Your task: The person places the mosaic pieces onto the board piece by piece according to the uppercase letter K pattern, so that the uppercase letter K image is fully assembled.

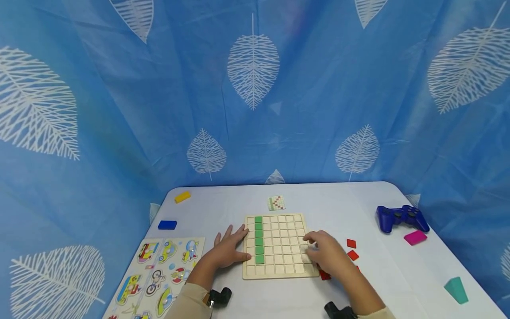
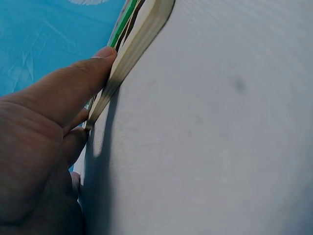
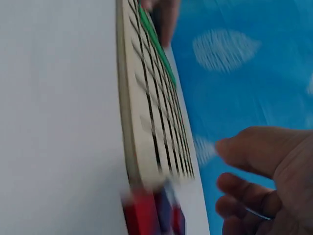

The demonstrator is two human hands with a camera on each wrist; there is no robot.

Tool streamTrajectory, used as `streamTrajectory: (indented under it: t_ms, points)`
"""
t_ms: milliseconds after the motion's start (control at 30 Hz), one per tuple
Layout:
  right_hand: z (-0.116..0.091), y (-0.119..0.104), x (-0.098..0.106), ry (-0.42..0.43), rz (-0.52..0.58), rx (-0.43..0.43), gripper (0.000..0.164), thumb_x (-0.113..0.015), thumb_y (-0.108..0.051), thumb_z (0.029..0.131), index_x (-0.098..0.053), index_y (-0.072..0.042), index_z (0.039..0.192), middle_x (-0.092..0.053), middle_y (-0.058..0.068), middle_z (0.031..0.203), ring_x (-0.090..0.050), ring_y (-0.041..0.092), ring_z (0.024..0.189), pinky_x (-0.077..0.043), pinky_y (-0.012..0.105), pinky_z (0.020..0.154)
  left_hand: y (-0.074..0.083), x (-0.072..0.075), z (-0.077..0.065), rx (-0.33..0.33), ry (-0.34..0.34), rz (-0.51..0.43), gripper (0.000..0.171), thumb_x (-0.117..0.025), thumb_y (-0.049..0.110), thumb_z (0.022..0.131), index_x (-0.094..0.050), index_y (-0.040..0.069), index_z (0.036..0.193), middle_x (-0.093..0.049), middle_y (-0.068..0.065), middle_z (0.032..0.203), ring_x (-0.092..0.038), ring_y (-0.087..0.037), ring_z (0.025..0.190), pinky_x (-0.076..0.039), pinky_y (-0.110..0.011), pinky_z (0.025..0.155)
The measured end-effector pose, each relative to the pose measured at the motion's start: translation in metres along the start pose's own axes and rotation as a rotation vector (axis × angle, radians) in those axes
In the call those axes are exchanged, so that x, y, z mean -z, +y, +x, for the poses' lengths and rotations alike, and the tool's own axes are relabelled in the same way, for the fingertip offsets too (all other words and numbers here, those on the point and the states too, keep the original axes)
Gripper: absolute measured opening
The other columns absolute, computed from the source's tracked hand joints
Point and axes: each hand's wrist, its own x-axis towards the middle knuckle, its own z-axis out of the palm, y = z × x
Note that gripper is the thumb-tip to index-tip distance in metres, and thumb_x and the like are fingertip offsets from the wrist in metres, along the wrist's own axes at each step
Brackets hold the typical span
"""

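Note:
A wooden grid board [image 1: 283, 252] lies on the table, with a column of several green square tiles [image 1: 259, 241] near its left side. My left hand [image 1: 229, 250] rests at the board's left edge, fingers spread and the thumb touching the rim. My right hand [image 1: 327, 253] hovers by the right edge. In the right wrist view, its thumb and loosely bent fingers [image 3: 244, 188] stand apart with nothing between them. Loose red tiles [image 1: 353, 255] lie to the right of the board, some partly hidden by the right hand. Behind the board is a small pattern card [image 1: 276, 203].
A picture puzzle board [image 1: 175, 266] lies at front left. Further back on that side are a blue block [image 1: 167, 225] and a yellow block [image 1: 183, 197]. To the right are a blue game controller [image 1: 402, 218], a pink block [image 1: 415, 238] and a teal block [image 1: 456, 290].

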Motion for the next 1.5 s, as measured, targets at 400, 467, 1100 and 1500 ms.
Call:
streamTrajectory:
  t_ms: [400,467,1100,1500]
  points:
    - [-0.018,0.09,0.051,-0.13,-0.148,-0.112,0.016,-0.077,-0.018,0.09,-0.076,-0.014,0.106,-0.059,0.005,0.095,-0.053,0.023,0.088,-0.053,0.047,0.082,-0.001,0.004,0.002,0.011,0.009,-0.005,0.09,-0.085,0.044,0.085,-0.043,0.021,0.161,-0.028,0.001,0.173,-0.002,-0.037,0.164,0.006,-0.067,0.127]
    - [-0.017,0.089,0.05,-0.102,-0.153,-0.113,0.015,-0.075,-0.016,0.09,-0.076,-0.015,0.105,-0.058,0.005,0.093,-0.051,0.023,0.087,-0.05,0.043,0.078,-0.001,0.004,0.002,0.012,0.012,-0.005,0.091,-0.085,0.045,0.085,-0.043,0.021,0.161,-0.028,0.001,0.173,-0.002,-0.037,0.164,0.006,-0.067,0.127]
    - [-0.012,0.044,0.021,0.032,-0.081,-0.099,0.023,-0.078,-0.016,0.087,-0.075,-0.014,0.11,-0.07,0.009,0.114,-0.061,0.028,0.104,-0.055,0.054,0.094,0.0,0.0,-0.001,-0.002,0.002,-0.026,0.091,-0.086,0.044,0.084,-0.044,0.021,0.161,-0.028,0.0,0.173,-0.003,-0.038,0.164,0.006,-0.067,0.127]
    - [-0.012,-0.067,-0.067,-0.095,0.021,0.292,0.022,-0.08,-0.018,0.086,-0.076,-0.018,0.107,-0.066,-0.014,0.097,-0.058,0.003,0.086,-0.056,0.03,0.077,-0.003,-0.001,0.002,0.011,0.005,-0.002,0.092,-0.086,0.047,0.084,-0.044,0.022,0.161,-0.029,0.001,0.173,-0.004,-0.038,0.164,0.005,-0.067,0.127]
